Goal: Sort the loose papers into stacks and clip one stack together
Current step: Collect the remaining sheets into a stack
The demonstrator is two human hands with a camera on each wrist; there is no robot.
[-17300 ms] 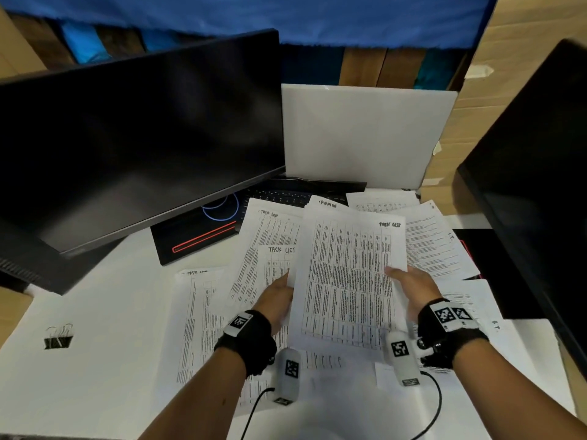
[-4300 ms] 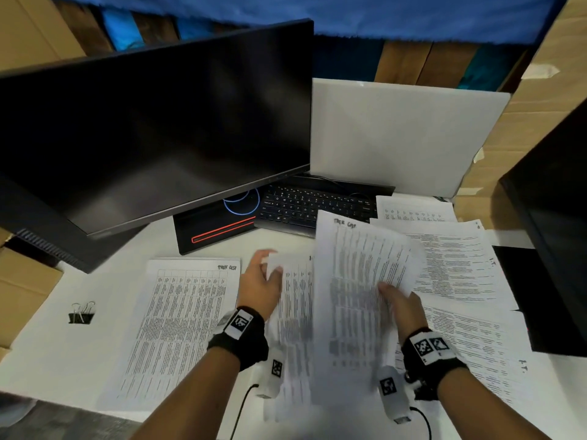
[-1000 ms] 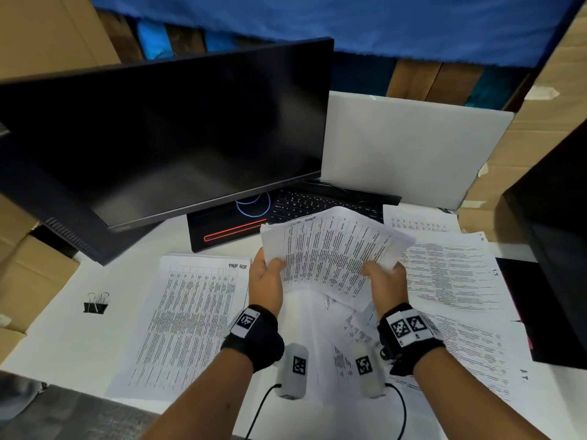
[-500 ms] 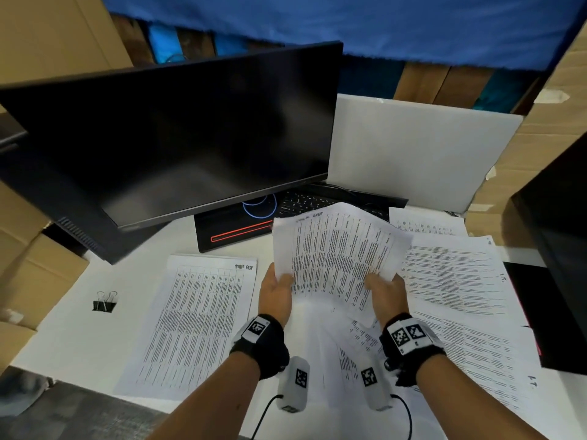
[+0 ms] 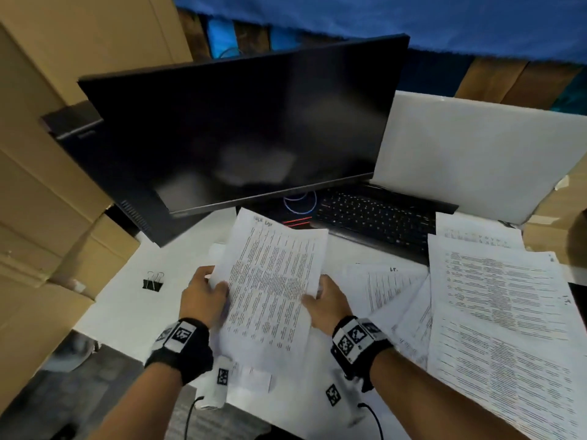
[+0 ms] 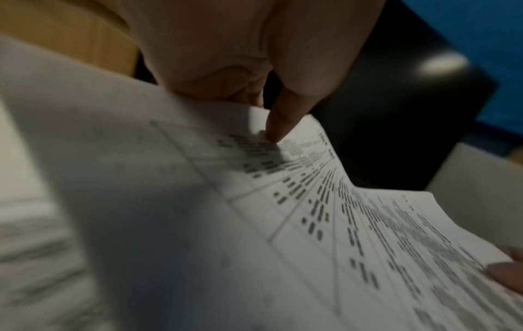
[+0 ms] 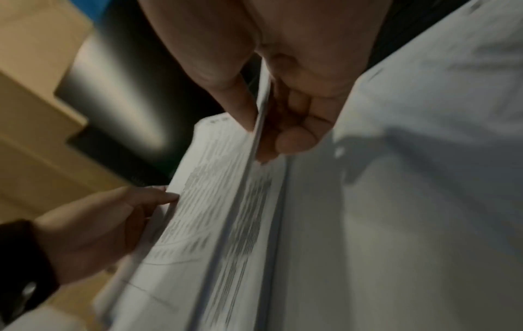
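Holding a small bundle of papers (image 5: 273, 281) between us, we pinch its left edge with our left hand (image 5: 203, 296) and its right edge with our right hand (image 5: 327, 301). Each grip is narrow: a thumb on the printed face, curled fingers behind, as both wrist views show. The bundle is lifted off the counter (image 5: 127, 300) and tilted, its top edge towards the monitor (image 5: 241, 128).

These sheets look light, thin and floppy; they bow between our hands, and we judge they would slide apart if either pinch loosened. Taking them at the long side edges near the middle seems the sound hold, and tapping the bottom edge on the counter should square them.

Both forearms reach forward from below, wrists roughly level, palms turned towards each other with the bundle between.

Further out, loose printed sheets (image 5: 495, 300) lie fanned and overlapping to the right, not yet stacked. A black binder clip (image 5: 153, 282) sits on the counter to the left, well apart from the bundle and untouched. A keyboard (image 5: 378, 214) lies beyond the papers.
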